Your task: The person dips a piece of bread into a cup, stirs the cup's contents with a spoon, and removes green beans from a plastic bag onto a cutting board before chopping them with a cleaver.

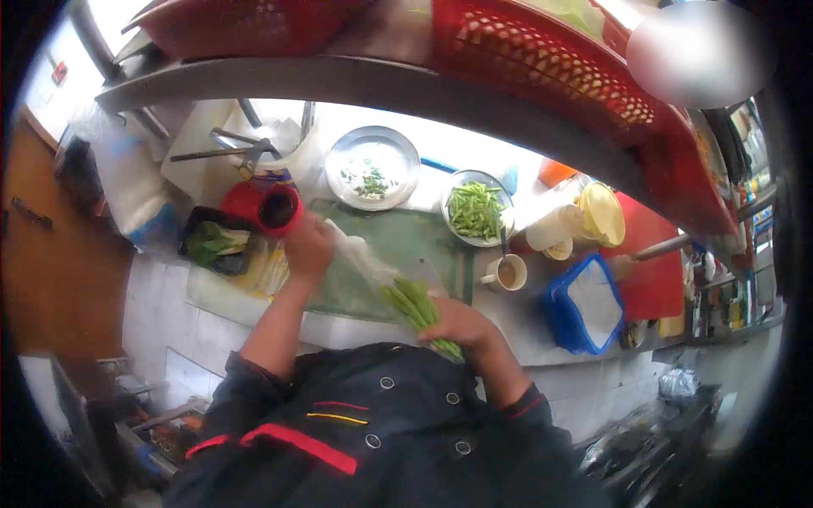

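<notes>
Obs.: green bunch (411,303), poss. beans, over near edge of green board (415,233), meeting clear wrap (364,254). R. hand (461,322): fingers closed round its lower part. L. hand (309,250) by red cup (294,225); finger state can't be told (blur). Est.: light, fairly stiff, snappable; grip mid-length, gently.

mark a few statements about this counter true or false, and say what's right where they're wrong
1. The right hand holds a bunch of green stalks. True.
2. The red cup is nearer the right hand than the left. False: it is nearer the left hand.
3. The larger metal dish holds more greens than the smaller dish. False: the smaller dish holds more.
4. The blue tub is right of the green board. True.
</notes>
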Available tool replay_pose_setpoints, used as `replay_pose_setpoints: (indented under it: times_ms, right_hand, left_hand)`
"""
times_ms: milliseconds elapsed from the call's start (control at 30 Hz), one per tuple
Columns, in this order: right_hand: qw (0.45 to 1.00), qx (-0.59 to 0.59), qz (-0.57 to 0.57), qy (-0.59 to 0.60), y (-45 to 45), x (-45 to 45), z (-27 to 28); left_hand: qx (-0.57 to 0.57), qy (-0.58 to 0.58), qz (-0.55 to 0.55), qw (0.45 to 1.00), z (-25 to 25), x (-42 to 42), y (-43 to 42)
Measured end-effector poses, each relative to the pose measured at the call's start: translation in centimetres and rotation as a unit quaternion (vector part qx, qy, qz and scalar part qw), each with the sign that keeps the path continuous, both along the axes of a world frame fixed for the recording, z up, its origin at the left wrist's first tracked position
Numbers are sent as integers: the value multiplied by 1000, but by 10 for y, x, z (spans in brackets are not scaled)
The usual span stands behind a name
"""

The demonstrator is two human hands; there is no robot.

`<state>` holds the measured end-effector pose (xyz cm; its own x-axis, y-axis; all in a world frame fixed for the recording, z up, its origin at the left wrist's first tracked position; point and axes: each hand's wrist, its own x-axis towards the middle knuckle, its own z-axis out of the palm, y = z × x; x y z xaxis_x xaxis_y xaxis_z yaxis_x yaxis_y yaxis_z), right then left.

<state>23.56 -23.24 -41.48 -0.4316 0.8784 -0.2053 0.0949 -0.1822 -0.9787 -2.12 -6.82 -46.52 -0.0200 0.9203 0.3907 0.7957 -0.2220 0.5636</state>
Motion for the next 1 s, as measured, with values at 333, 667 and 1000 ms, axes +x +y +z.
replay_pose_setpoints:
  times_ms: [333,667,1000]
  right_hand:
    - [925,-42,-223,304,-43,57,1]
    - [817,-160,-461,307,12,21,-6]
    - [861,-160,-419,240,18,1,-4]
  left_hand:
    - [-57,2,48,997,10,-32,-24]
    - [-20,-136,147,980,-7,-121,-48]
    - [-320,-242,-131,907,31,-43,-97]
